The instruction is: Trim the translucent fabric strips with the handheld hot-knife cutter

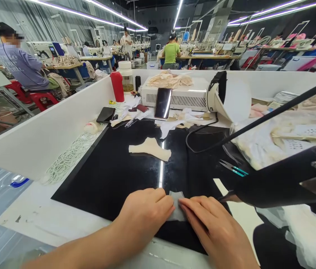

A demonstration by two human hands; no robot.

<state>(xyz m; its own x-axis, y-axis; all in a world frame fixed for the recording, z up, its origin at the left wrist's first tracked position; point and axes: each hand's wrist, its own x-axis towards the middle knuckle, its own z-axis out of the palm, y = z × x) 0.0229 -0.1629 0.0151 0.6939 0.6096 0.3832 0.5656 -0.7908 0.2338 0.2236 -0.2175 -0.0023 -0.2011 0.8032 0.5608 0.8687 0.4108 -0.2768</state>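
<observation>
A small, sheer greyish-white fabric piece (177, 212) lies on the black work mat (102, 168) near the front edge. From the left, my left hand (148, 209) has its fingers curled in and pressed together at the side of the fabric. My right hand (216, 222) pinches the opposite side, thumb and fingertips together. What lies under the fingertips is hidden. Farther back on the mat rests a cream shaped fabric piece (150, 147). Teal-handled thread snips (234, 168) lie to the right, above a larger cream cut piece (241, 216).
A black machine arm (286, 179) reaches in from the right. At the back stand a phone (163, 102), a white vented box (187, 99), a lamp (216, 93) and a red cup (116, 86). Tangled pale cord (69, 157) lies left. Co-workers sit beyond the white partition (54, 123).
</observation>
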